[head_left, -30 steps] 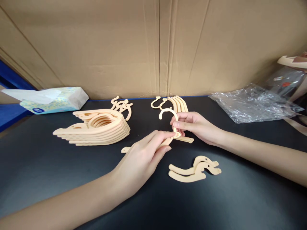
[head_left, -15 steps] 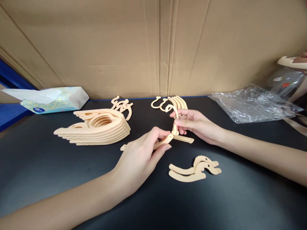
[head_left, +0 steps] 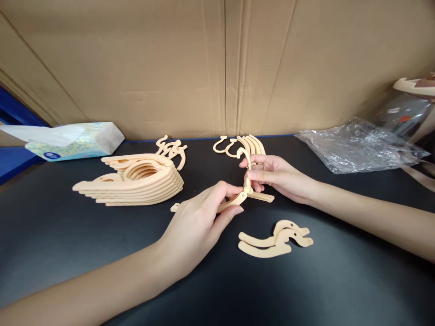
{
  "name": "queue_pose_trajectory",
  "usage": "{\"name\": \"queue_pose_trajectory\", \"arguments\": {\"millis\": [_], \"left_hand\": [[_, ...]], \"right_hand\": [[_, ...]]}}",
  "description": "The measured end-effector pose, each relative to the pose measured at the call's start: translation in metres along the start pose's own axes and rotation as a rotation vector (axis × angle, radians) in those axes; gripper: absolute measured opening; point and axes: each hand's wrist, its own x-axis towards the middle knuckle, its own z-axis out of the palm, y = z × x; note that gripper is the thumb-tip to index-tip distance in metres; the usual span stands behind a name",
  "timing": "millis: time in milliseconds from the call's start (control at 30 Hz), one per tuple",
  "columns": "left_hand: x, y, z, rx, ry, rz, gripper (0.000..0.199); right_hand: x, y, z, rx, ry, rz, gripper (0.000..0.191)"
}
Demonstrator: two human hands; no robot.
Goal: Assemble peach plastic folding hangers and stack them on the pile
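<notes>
My left hand (head_left: 200, 222) pinches a curved beige arm piece (head_left: 238, 199) between thumb and fingers, its holed end pointing right. My right hand (head_left: 275, 174) grips a beige hook (head_left: 249, 168) upright, its curl at the top and its base against the end of the arm piece. Whether the two are joined I cannot tell. Just behind and to the right of that contact lies a flat beige bar (head_left: 261, 197) on the black table (head_left: 210, 290). Two more curved arm pieces (head_left: 268, 250) rest nearer to me, partly overlapping.
At the left is a stack of beige arm pieces (head_left: 136, 186), with a tissue pack (head_left: 74, 140) behind it. Loose hooks (head_left: 171, 148) and more beige pieces (head_left: 253, 146) lie by the cardboard wall (head_left: 152, 68). Clear plastic (head_left: 356, 147) is at the back right.
The hook base and the holed end of the arm piece have come together; a small gap showed between them before. Both hands keep their hold.
</notes>
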Motion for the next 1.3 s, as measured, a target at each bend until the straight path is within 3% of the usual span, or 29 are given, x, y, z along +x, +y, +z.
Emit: {"name": "queue_pose_trajectory", "arguments": {"millis": [267,500,667,900,1300], "left_hand": [[-0.0004,-0.0004,-0.0005,0.017,-0.026,0.016,0.015],[0.0012,0.0005,-0.0006,0.031,-0.038,0.042,0.031],[0.0012,-0.002,0.0007,0.013,-0.087,0.079,0.03],[0.0001,-0.0024,0.0013,0.072,-0.062,0.141,0.028],[0.001,-0.002,0.0014,0.065,-0.073,0.131,0.026]], "right_hand": [[0.0003,-0.0005,0.001,-0.047,-0.035,0.028,0.021],[-0.0008,0.0009,0.0042,-0.059,-0.031,-0.007,0.023],[-0.0011,0.0016,0.0047,-0.081,-0.023,-0.012,0.02],[-0.0013,0.0007,0.0067,-0.129,-0.002,0.003,0.019],[-0.0027,0.0028,0.0064,-0.145,0.002,-0.033,0.02]]}}
